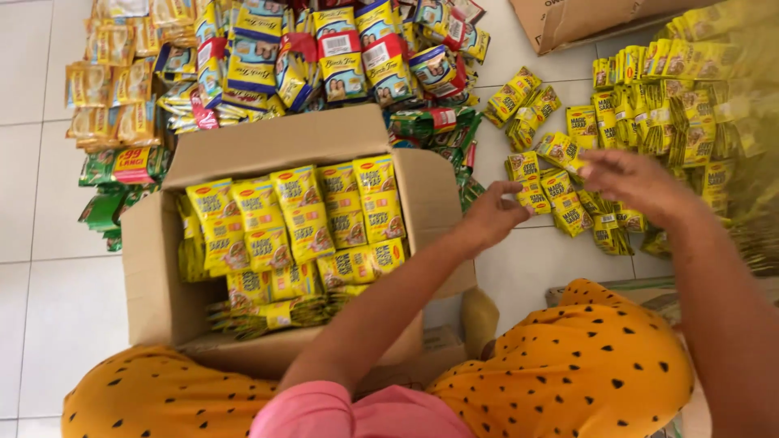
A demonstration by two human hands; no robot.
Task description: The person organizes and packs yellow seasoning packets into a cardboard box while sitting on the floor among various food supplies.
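Person seated on white tiled floor (49,324), both hands out over loose yellow sachet strips (568,207) spread on tiles right of cardboard box (154,276). Left hand (491,215) partly curled, fingertips touching sachet at pile's near edge. Right hand (637,182) blurred, fingers bent above pile; grip cannot be told. Box open, packed with matching yellow sachets in rows. Mixed blue, red, green packets (324,57) heaped behind box. Second carton (568,20) at top right.

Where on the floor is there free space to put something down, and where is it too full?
Bare tile lies left of the cardboard box, and a smaller patch lies between the box and the loose yellow sachets. Crowded: the packet pile behind the box, and the sachet heap at right, where both hands reach.
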